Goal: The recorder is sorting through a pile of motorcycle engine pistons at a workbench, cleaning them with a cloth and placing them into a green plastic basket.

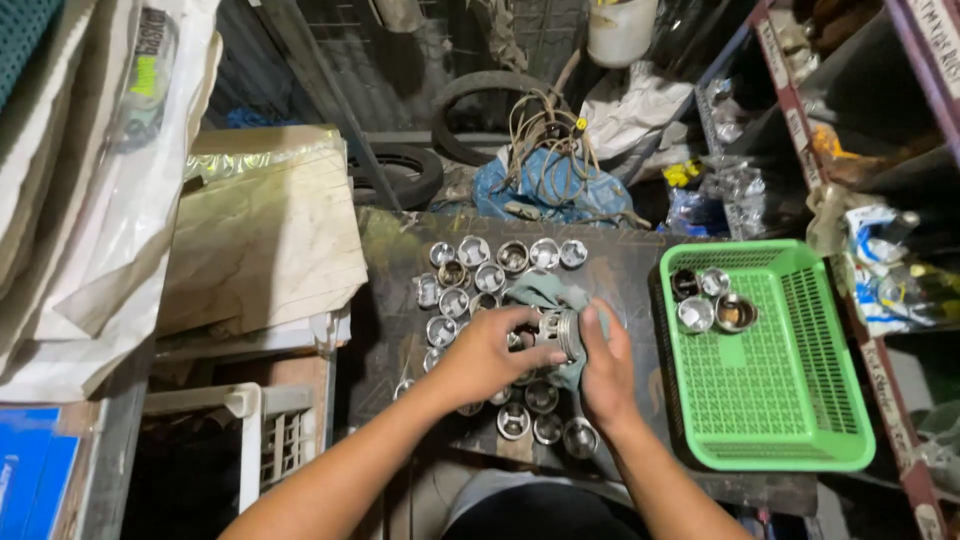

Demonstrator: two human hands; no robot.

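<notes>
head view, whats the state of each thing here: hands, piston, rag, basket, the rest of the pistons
left hand: closed on the piston
right hand: gripping rag and piston
piston: held off the table between both hands
rag: crumpled under the piston
green basket: mostly bare, four pistons in its far corner
pistons on table: standing loose in rows

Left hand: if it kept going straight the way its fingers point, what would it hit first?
The left hand points right, at the metal piston it already touches. Past that, the right hand, then probably the green basket; depth is unclear.
</notes>
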